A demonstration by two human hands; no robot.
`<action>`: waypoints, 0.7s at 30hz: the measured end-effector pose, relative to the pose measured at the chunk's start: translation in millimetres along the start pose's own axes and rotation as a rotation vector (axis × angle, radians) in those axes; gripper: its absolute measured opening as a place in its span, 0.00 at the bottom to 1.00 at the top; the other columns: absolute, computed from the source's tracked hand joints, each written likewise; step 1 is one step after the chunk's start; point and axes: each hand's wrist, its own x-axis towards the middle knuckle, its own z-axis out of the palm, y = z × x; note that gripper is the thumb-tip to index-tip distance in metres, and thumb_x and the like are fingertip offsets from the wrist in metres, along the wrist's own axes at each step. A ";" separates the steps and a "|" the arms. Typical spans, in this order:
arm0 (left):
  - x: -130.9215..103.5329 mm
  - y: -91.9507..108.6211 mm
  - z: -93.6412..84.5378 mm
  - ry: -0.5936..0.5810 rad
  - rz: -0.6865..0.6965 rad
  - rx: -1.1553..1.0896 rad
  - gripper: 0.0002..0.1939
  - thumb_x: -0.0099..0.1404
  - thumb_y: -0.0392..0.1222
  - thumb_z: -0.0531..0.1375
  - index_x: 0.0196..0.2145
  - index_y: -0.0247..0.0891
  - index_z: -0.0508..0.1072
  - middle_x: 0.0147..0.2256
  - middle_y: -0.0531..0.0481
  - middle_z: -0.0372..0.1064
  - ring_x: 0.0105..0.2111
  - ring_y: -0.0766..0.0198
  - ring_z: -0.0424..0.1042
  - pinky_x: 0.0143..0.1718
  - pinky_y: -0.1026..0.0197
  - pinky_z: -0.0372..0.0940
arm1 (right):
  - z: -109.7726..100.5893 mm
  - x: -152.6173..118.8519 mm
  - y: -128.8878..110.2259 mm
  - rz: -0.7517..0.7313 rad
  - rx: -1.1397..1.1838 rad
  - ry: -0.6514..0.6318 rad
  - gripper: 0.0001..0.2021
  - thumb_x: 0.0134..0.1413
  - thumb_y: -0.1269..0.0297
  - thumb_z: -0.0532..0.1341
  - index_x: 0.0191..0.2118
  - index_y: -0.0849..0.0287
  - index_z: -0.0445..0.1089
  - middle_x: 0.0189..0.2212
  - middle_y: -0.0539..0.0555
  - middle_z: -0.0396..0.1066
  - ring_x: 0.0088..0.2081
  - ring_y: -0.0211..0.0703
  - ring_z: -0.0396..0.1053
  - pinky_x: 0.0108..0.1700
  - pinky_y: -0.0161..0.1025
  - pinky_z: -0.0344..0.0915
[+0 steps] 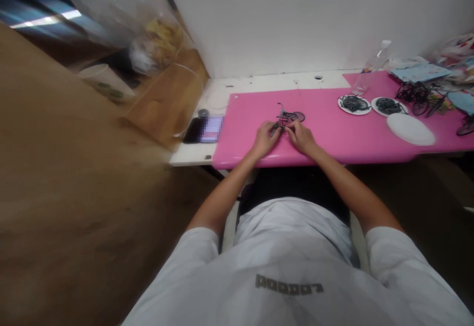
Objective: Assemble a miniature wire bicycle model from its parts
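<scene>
A small dark model bicycle [282,116] is held between my two hands, low over the pink sheet on the table. Its handlebar end points toward the wall, and one wheel [296,116] shows to the right. My left hand [265,137] is closed on the bicycle's near left side. From the right, my right hand [300,136] pinches at the frame near its middle. The fingertips of both hands almost meet, and they cover the lower part of the bicycle. Whether a small separate part sits between the fingertips is too small to tell.
A pink sheet [252,113] covers most of the white table. Rightward stand two plates of dark parts [354,104] [389,106], a white plate [410,129], a clear bottle [370,69] and several model bicycles [420,96]. A phone [211,128] lies at left.
</scene>
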 end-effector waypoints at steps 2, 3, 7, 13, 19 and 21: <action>-0.8 1.4 -1.1 -0.009 0.018 -0.007 0.11 0.80 0.46 0.63 0.41 0.40 0.81 0.38 0.45 0.75 0.40 0.56 0.74 0.46 0.53 0.70 | -0.3 0.6 -0.2 -0.011 -0.027 0.009 0.26 0.81 0.39 0.47 0.47 0.54 0.71 0.45 0.65 0.82 0.44 0.58 0.78 0.40 0.46 0.67; -1.2 2.8 -1.8 -0.014 0.027 -0.011 0.11 0.80 0.46 0.63 0.41 0.40 0.81 0.38 0.45 0.75 0.40 0.56 0.74 0.46 0.53 0.70 | -0.8 0.7 -0.6 -0.021 -0.039 0.018 0.27 0.81 0.39 0.46 0.45 0.54 0.71 0.43 0.65 0.82 0.43 0.58 0.78 0.40 0.46 0.66; -2.9 10.2 -5.0 -0.031 0.035 -0.011 0.09 0.81 0.45 0.63 0.45 0.40 0.82 0.40 0.44 0.75 0.41 0.56 0.74 0.47 0.53 0.71 | -2.7 0.6 -2.1 -0.052 -0.059 0.054 0.30 0.82 0.38 0.45 0.39 0.53 0.73 0.38 0.62 0.81 0.40 0.55 0.77 0.39 0.44 0.64; -2.5 13.5 -5.1 -0.033 0.016 -0.015 0.06 0.80 0.42 0.64 0.45 0.40 0.83 0.42 0.43 0.77 0.43 0.56 0.74 0.50 0.52 0.71 | -2.8 -0.2 -3.5 -0.059 -0.042 0.070 0.31 0.83 0.41 0.42 0.41 0.54 0.74 0.39 0.62 0.81 0.41 0.55 0.77 0.40 0.45 0.65; -1.0 5.1 -2.4 -0.022 -0.004 -0.008 0.07 0.80 0.43 0.64 0.44 0.40 0.81 0.41 0.44 0.77 0.43 0.55 0.74 0.50 0.52 0.70 | -0.7 -1.3 -3.2 -0.013 0.048 0.062 0.23 0.78 0.41 0.52 0.53 0.56 0.71 0.46 0.63 0.82 0.42 0.56 0.78 0.41 0.46 0.68; -0.6 3.0 -1.7 -0.014 -0.010 -0.014 0.07 0.79 0.43 0.64 0.43 0.39 0.81 0.41 0.43 0.77 0.43 0.56 0.74 0.49 0.52 0.70 | 1.6 -0.5 -1.0 -0.023 0.059 0.057 0.22 0.78 0.41 0.53 0.52 0.55 0.71 0.47 0.64 0.81 0.44 0.57 0.78 0.42 0.46 0.69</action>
